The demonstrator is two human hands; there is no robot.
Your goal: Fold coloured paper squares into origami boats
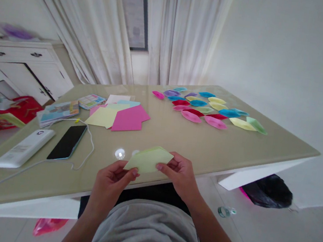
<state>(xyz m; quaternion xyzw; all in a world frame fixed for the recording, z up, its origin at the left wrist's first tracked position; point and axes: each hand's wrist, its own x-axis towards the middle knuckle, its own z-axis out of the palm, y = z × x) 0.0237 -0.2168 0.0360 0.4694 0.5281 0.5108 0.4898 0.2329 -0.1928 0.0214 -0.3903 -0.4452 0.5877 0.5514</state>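
Note:
A pale green folded paper (149, 160) is held up just over the table's front edge. My left hand (114, 178) pinches its left end between thumb and fingers. At the other end, my right hand (180, 175) grips it with the thumb on top. The paper has pointed ends and a crease along its upper edge. Many folded paper boats (191, 116) in pink, red, blue, purple, yellow and green lie at the back right of the table. Loose paper sheets (129, 118), pink, yellow and light blue, overlap left of the middle.
On the left of the table (264, 150) lie a black phone (67, 142), a white power bank (24, 148), a white cable (91, 143) and printed booklets (60, 112). A black bag (271, 191) and a plastic bottle (225, 212) are on the floor at right.

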